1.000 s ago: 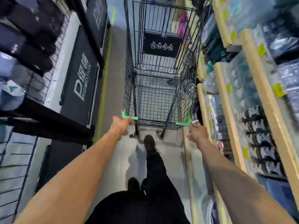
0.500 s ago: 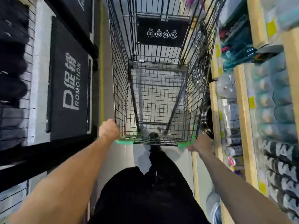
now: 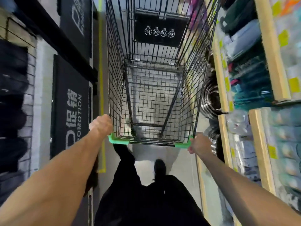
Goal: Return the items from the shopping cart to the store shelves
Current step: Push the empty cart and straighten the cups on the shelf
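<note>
A black wire shopping cart with green corner caps on its handle stands in front of me in a narrow aisle. No items show in its basket; the floor is visible through the wire bottom. My left hand is closed on the handle's left green corner. At the right green corner, my right hand grips the handle. A black panel with round white icons hangs at the cart's far end. The picture is blurred by motion.
Wooden store shelves packed with wrapped goods and yellow price tags run close along the right. On the left, black "PROMOTION" boards and racks of dark goods line the aisle. A yellow floor line runs beside the cart. My dark-trousered legs show below.
The cart and I have moved forward along the aisle; the shelves and promotion board slid back past me. Both hands kept their grip on the handle corners.
</note>
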Tool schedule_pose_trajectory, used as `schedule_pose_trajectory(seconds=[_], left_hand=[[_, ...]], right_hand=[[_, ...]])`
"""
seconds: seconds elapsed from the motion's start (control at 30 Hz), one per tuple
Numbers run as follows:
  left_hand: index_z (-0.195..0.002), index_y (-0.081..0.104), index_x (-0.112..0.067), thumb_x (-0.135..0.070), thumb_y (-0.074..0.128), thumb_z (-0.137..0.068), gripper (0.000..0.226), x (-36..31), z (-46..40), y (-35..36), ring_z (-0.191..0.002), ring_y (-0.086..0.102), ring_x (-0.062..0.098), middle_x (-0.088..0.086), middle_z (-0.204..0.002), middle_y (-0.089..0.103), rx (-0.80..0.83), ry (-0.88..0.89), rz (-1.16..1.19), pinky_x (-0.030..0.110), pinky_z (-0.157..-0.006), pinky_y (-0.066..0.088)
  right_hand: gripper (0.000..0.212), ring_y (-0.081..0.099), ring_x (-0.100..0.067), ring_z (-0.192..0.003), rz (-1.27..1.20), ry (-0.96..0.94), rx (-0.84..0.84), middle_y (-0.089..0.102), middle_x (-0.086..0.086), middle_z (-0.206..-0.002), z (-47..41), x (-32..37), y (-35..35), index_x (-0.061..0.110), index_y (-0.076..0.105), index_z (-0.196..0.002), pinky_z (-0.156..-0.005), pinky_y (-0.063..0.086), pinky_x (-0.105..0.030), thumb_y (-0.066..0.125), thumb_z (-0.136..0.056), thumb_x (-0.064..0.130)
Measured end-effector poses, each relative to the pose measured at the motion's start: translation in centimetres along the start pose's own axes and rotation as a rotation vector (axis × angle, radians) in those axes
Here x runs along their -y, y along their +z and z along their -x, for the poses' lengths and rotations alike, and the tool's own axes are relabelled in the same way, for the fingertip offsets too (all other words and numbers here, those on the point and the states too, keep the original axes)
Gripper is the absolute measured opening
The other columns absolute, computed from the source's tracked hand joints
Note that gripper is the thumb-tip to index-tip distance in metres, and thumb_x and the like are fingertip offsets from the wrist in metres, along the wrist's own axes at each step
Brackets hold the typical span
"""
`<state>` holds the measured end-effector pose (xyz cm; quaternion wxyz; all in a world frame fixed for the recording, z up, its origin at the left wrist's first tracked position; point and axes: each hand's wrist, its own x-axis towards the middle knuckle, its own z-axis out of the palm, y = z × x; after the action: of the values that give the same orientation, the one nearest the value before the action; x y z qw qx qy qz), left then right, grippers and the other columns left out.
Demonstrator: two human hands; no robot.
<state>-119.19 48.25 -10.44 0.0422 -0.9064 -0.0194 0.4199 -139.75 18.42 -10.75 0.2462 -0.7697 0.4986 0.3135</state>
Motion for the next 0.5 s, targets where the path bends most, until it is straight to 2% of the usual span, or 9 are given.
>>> schedule_pose_trajectory(seconds=[0.03,0.1,0.2,0.27,0.33,0.4,0.43,0.47,0.5], left_hand=[[-0.111,0.058,-0.007,-0.006,0.055,-0.092,0.019,-0.1,-1.4,-1.7,-0.092,0.071,0.028,0.013,-0.103,0.071,-0.008,0.017,-0.004,0.042,-0.086,0.058],[-0.113,0.054,-0.009,-0.012,0.056,-0.093,0.019,-0.3,-4.0,-4.8,-0.094,0.071,0.029,0.012,-0.107,0.069,-0.016,0.053,-0.003,0.043,-0.086,0.058],[-0.108,0.054,-0.012,-0.021,0.059,-0.093,0.018,-1.4,-8.0,-9.7,-0.089,0.071,0.029,0.01,-0.104,0.068,-0.035,0.08,0.024,0.043,-0.085,0.059],[-0.108,0.055,-0.011,-0.021,0.059,-0.094,0.018,-2.1,-10.0,-12.5,-0.09,0.071,0.028,0.01,-0.103,0.069,-0.03,0.087,0.014,0.043,-0.085,0.058],[-0.11,0.056,-0.01,-0.021,0.059,-0.094,0.019,-3.0,-12.4,-15.8,-0.092,0.071,0.029,0.011,-0.104,0.069,-0.031,0.094,0.032,0.043,-0.085,0.058],[-0.111,0.058,-0.011,-0.02,0.06,-0.093,0.021,-3.9,-15.5,-18.9,-0.093,0.071,0.03,0.012,-0.106,0.07,-0.036,0.097,0.07,0.044,-0.084,0.059],[-0.112,0.059,-0.011,-0.021,0.061,-0.091,0.023,-4.5,-16.9,-20.6,-0.093,0.071,0.031,0.013,-0.107,0.07,-0.037,0.09,0.087,0.044,-0.084,0.059],[-0.112,0.06,-0.01,-0.022,0.062,-0.09,0.025,-4.8,-17.9,-21.8,-0.094,0.071,0.032,0.014,-0.107,0.07,-0.034,0.083,0.103,0.044,-0.085,0.059],[-0.113,0.061,-0.008,-0.023,0.064,-0.09,0.027,-5.7,-18.8,-23.7,-0.094,0.071,0.033,0.015,-0.107,0.07,-0.037,0.083,0.116,0.044,-0.085,0.059]], right_hand=[[0.04,0.073,-0.026,-0.09,0.038,-0.003,-0.011,0.074,-0.013,-0.095,-0.7,2.0,-0.8,-0.001,0.057,-0.121,-0.08,0.056,-0.031,0.073,-0.085,0.006],[0.05,0.068,-0.028,-0.104,0.062,-0.006,-0.012,0.071,-0.015,-0.107,-1.8,5.6,-2.5,-0.002,0.056,-0.121,-0.084,0.048,-0.028,0.08,-0.076,0.001],[0.055,0.065,-0.03,-0.11,0.091,0.007,-0.039,0.068,-0.014,-0.112,-4.6,11.5,-4.9,0.001,0.058,-0.121,-0.085,0.049,-0.031,0.083,-0.071,0.001],[0.045,0.064,-0.028,-0.104,0.093,0.018,-0.012,0.065,-0.011,-0.101,-6.2,14.9,-6.6,0.003,0.059,-0.11,-0.082,0.049,-0.033,0.082,-0.072,0.0],[0.027,0.066,-0.026,-0.091,0.069,-0.011,-0.021,0.061,-0.006,-0.082,-8.4,18.4,-8.2,0.008,0.056,-0.086,-0.073,0.047,-0.03,0.077,-0.075,-0.004],[0.027,0.069,-0.019,-0.074,0.037,-0.02,-0.048,0.064,-0.003,-0.07,-10.6,21.8,-10.1,0.012,0.051,-0.073,-0.062,0.05,-0.028,0.072,-0.082,-0.001],[0.024,0.067,-0.016,-0.067,0.042,-0.031,-0.054,0.066,-0.003,-0.07,-11.8,23.5,-11.3,0.013,0.052,-0.073,-0.057,0.046,-0.027,0.069,-0.087,0.005],[0.019,0.066,-0.017,-0.068,0.069,-0.051,-0.055,0.067,-0.003,-0.075,-12.6,24.8,-12.1,0.013,0.056,-0.076,-0.058,0.043,-0.025,0.066,-0.091,0.012],[0.013,0.067,-0.021,-0.077,0.096,-0.065,-0.076,0.065,-0.004,-0.082,-14.0,26.6,-13.4,0.011,0.06,-0.082,-0.065,0.042,-0.025,0.063,-0.094,0.017]])
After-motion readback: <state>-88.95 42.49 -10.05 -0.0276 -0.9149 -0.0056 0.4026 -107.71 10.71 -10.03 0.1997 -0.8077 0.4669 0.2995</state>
